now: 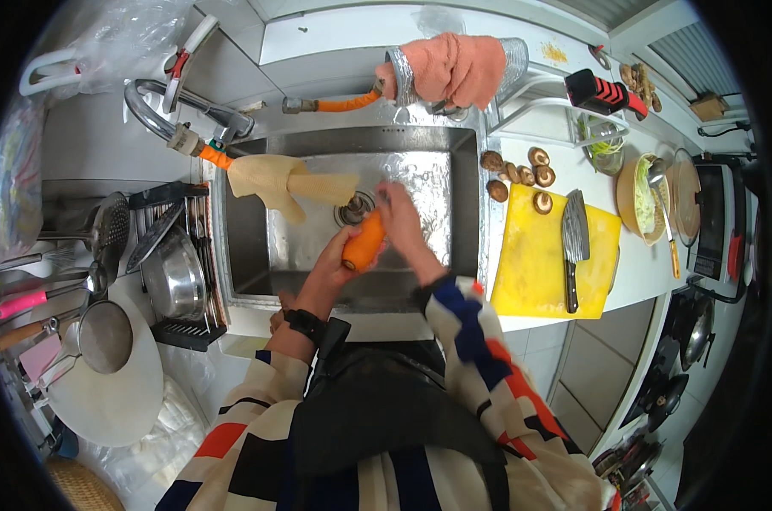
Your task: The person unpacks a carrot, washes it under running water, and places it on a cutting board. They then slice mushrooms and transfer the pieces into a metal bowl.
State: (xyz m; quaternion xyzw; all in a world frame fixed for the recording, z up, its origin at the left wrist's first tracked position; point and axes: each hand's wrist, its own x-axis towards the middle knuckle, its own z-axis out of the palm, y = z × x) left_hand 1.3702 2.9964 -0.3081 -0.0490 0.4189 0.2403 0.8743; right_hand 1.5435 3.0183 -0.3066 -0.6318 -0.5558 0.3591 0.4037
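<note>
Over a stainless steel sink (465,211), my left hand (332,263) grips an orange carrot (364,241) from below. The thick end with the dark stem scar points towards me. My right hand (403,220) is at the carrot's far end, its fingers curled over it. Something small and greyish shows at those fingers, too blurred to name. The drain (355,209) lies just beyond the carrot on the sink floor. Left of the carrot, a beige cloth (271,182) hangs from the tap's orange hose (216,156).
A yellow cutting board (533,255) on the right holds a cleaver (575,230). Several shiitake mushrooms (525,175) lie near its far edge. A yellow basket (628,198) holds shredded vegetable. A dish rack with a steel pot (176,274) stands left of the sink.
</note>
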